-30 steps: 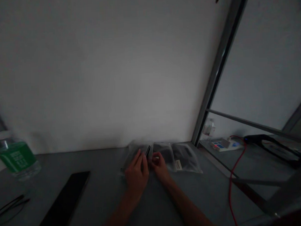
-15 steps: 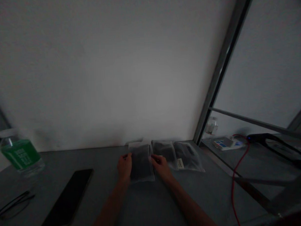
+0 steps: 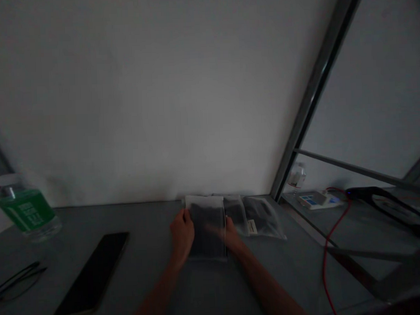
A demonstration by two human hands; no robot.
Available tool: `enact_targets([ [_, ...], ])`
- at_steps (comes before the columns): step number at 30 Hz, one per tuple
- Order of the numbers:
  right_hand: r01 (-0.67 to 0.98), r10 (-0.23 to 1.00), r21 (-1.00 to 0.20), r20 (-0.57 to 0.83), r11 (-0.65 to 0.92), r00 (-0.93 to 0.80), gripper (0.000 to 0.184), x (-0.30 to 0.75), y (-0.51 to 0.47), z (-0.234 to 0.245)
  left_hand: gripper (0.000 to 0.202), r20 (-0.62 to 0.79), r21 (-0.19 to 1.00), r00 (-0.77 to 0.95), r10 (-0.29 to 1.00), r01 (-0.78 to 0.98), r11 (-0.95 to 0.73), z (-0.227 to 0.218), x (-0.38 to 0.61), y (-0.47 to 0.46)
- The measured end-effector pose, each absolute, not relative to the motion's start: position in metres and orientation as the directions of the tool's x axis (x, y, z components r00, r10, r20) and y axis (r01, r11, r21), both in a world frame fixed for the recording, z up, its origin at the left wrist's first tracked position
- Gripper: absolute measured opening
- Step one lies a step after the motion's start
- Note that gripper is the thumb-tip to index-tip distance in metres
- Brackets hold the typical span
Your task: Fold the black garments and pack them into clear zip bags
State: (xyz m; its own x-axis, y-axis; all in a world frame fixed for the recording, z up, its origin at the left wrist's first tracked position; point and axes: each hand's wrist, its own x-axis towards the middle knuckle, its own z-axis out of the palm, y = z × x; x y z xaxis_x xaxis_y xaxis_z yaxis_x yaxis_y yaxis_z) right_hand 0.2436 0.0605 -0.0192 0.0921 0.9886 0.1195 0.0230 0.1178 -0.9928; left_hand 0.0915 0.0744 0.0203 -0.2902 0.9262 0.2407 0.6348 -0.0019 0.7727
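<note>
A frosted, see-through plastic bag [image 3: 206, 247] with a dark flat sheet or packet inside stands in front of me near the wall. My left hand [image 3: 183, 233] pinches its left edge, thumb uppermost. At the right edge is my right hand [image 3: 232, 235], its thumb upright by the rim. A blurred finger of that hand reaches across the bag's face; whether it presses or grips cannot be made out. Just right of it lie another clear bag [image 3: 235, 202] with dark contents, partly covered, and a third bag [image 3: 265, 215] bearing a small pale label [image 3: 252, 227].
On the left are a green-labelled bottle [image 3: 27, 212], a dark phone [image 3: 93, 274] and a thin black cable [image 3: 19, 279]. A metal post [image 3: 306, 108] rises at right. Beyond it are a small white device [image 3: 320, 199], a red cable [image 3: 328, 245] and a black frame-like object [image 3: 387, 206].
The held bag has shifted right and nearer to me, covering more of the second bag. My left hand has moved along with it; a right finger now crosses the bag's face.
</note>
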Motion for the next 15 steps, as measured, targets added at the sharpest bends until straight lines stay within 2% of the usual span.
enact_targets([
  [3, -0.108, 0.996, -0.993, 0.036, 0.046, 0.087, 0.044, 0.243, 0.064, -0.021, 0.028, 0.234, 0.744, -0.328, 0.915, 0.666, 0.049, 0.020, 0.085, 0.079],
  [9, -0.215, 0.973, -0.976, -0.037, 0.013, 0.226, 0.057, 0.245, 0.072, -0.022, 0.033, 0.220, 0.710, -0.489, 0.844, 0.673, 0.205, 0.022, 0.057, 0.094],
  [15, -0.348, 0.963, -0.937, -0.099, -0.005, 0.252, 0.052, 0.262, 0.074, -0.007, 0.033, 0.232, 0.716, -0.624, 0.746, 0.629, 0.304, 0.018, 0.022, 0.108],
])
